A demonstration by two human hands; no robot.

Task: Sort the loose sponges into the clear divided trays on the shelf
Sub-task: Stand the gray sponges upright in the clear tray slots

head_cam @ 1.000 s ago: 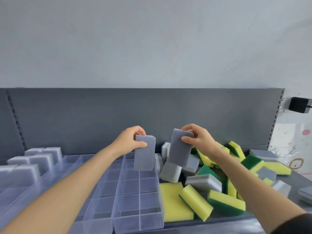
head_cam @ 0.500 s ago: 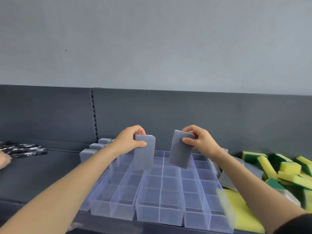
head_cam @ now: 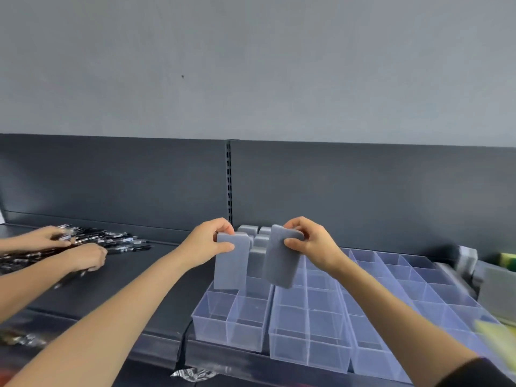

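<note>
My left hand point(head_cam: 208, 244) pinches grey sponge point(head_cam: 231, 265) upright; right hand point(head_cam: 310, 241) pinches second sponge point(head_cam: 280, 261), tilted; far-right loose sponges point(head_cam: 508, 259) blurred.

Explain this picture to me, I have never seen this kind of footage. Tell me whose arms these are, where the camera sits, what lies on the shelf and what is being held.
There is no machine here. A person wears one wide-angle camera on the head, so you look down along their own two arms. The left hand pinches a grey sponge by its top. The right hand pinches a second grey sponge, tilted a little. Both sponges hang over the clear trays, whose front compartments are empty. The trays stand on a dark shelf. A few more grey sponges stand upright at the back of the trays. At the far left, another person's hands handle a pile of dark wrapped items; they are too blurred to tell what they are.
</note>
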